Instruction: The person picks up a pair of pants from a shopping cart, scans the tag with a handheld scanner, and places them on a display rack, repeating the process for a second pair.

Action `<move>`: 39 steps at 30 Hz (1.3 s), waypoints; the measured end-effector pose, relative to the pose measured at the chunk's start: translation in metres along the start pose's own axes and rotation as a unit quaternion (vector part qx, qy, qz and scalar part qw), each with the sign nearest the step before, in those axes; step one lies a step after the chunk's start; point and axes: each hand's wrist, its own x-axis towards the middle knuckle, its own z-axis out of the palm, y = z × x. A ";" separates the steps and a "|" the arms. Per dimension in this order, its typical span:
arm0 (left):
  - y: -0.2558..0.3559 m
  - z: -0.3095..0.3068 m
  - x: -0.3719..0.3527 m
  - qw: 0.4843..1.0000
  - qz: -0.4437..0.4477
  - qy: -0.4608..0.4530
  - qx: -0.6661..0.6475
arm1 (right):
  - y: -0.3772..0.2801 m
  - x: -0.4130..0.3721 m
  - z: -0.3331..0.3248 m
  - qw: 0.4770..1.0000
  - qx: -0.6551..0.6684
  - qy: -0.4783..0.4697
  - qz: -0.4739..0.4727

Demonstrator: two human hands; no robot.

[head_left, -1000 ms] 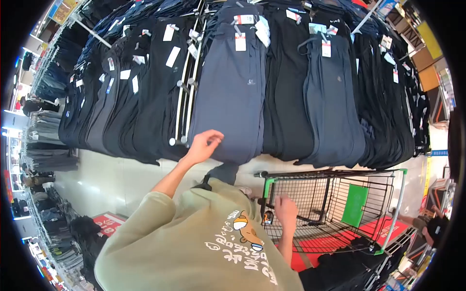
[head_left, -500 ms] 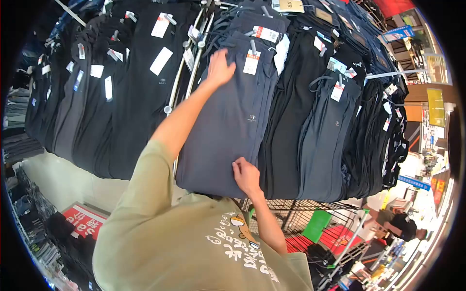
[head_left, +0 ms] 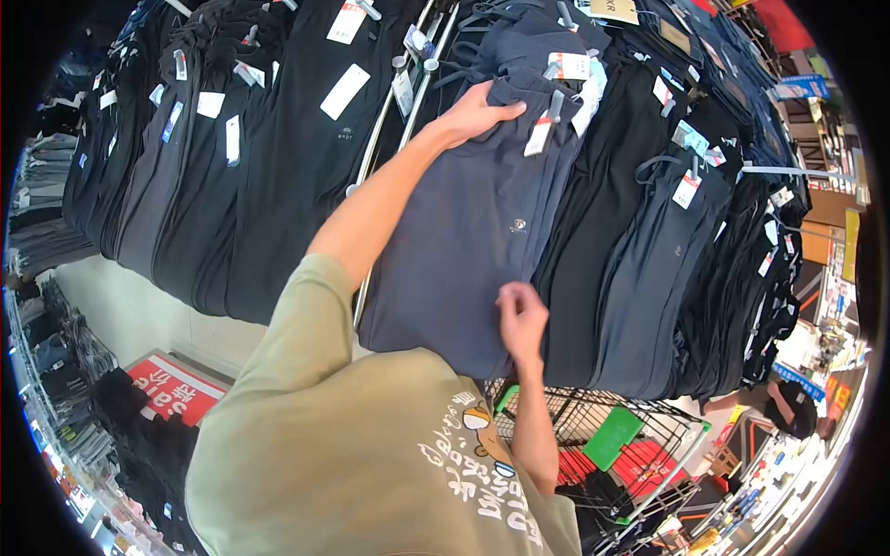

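Note:
Dark grey-blue trousers (head_left: 454,241) with a small round logo hang at the front of a rack. My left hand (head_left: 477,116) grips their waistband near the top, thumb on the front, the other fingers partly hidden behind the cloth. Just right of it a red-and-white price tag (head_left: 538,135) hangs from a grey clip. My right hand (head_left: 524,318) is over the lower right part of the same trousers, its fingers curled; whether it pinches any cloth is too small to tell.
Black trousers (head_left: 297,185) hang to the left beyond metal rails (head_left: 394,130), and more pairs (head_left: 649,269) hang to the right. Below stands a shopping cart (head_left: 565,417) with a green panel. A red sign (head_left: 176,385) is at lower left. A person (head_left: 791,410) is at far right.
My left hand has moved up and right and taken hold of the waistband, which now bunches. My right hand has moved right and its fingers have curled. The view has shifted.

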 end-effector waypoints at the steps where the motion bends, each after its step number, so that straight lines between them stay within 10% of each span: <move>1: 0.010 -0.001 -0.021 1.000 0.003 0.003 0.001 | -0.011 0.010 -0.011 0.999 0.007 0.039 -0.034; 8: 0.019 0.018 -0.104 0.999 0.026 0.020 -0.025 | -0.057 0.104 -0.045 0.990 0.107 0.056 -0.069; 10: 0.021 0.027 -0.132 0.982 -0.008 0.088 0.167 | -0.055 0.130 -0.049 0.992 0.118 0.028 -0.036; 14: -0.006 0.014 -0.180 0.938 0.063 -0.114 0.321 | -0.075 0.156 -0.067 0.980 0.186 0.043 -0.061; 18: 0.001 0.023 -0.211 0.890 0.166 -0.209 0.370 | -0.098 0.187 -0.064 0.967 -0.036 -0.227 -0.111; 22: 0.018 0.032 -0.226 0.846 0.208 -0.271 0.410 | -0.089 0.203 -0.033 0.820 0.084 -0.559 0.094; 25: 0.027 0.018 -0.226 0.851 0.135 -0.301 0.409 | -0.051 0.209 -0.021 0.727 0.154 -0.638 0.200; 31: 0.020 -0.023 -0.173 0.929 0.149 -0.214 0.262 | -0.064 0.215 -0.052 0.887 0.152 -0.373 0.227; 36: 0.037 -0.025 -0.097 0.966 0.133 0.071 0.210 | -0.134 0.250 -0.037 0.973 0.189 -0.088 -0.102; 39: -0.009 -0.051 -0.039 0.981 -0.042 0.164 0.100 | -0.146 0.314 -0.023 0.980 0.018 0.016 -0.198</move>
